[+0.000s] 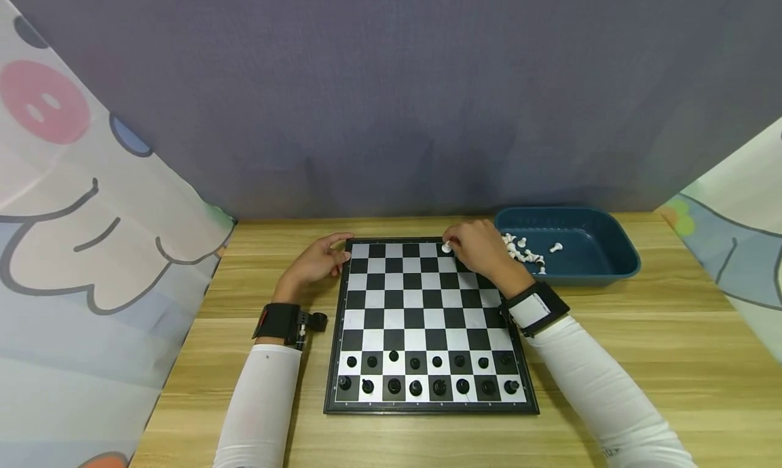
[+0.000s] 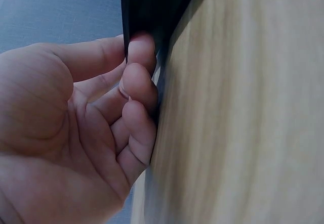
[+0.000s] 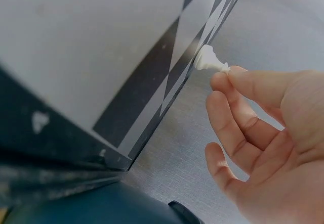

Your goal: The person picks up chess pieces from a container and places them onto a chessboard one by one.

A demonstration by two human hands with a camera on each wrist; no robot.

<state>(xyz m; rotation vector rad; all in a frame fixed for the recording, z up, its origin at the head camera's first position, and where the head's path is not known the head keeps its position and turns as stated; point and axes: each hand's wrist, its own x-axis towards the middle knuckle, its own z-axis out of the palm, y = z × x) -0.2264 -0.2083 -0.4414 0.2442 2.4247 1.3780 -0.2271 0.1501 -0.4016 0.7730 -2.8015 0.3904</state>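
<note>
A chessboard (image 1: 432, 408) with a black frame lies flat on the table. At its far left corner my left hand (image 1: 314, 261) holds the edge, the thumb against the frame and fingertips (image 2: 139, 82) curled at the underside. My right hand (image 1: 482, 247) is over the far edge, right of the middle. Its thumb and forefinger pinch the top of a white chess piece (image 3: 208, 58), whose base is down at the board's last row. Black chess pieces (image 1: 394, 386) stand in two rows along the near side.
Right of the board's far corner stands a dark blue plastic bin (image 1: 611, 276). Several white chess pieces (image 1: 516, 250) lie in its left part. Behind the wooden table (image 1: 660, 332) rises a grey fabric wall (image 1: 391, 101), with printed cloth at both sides.
</note>
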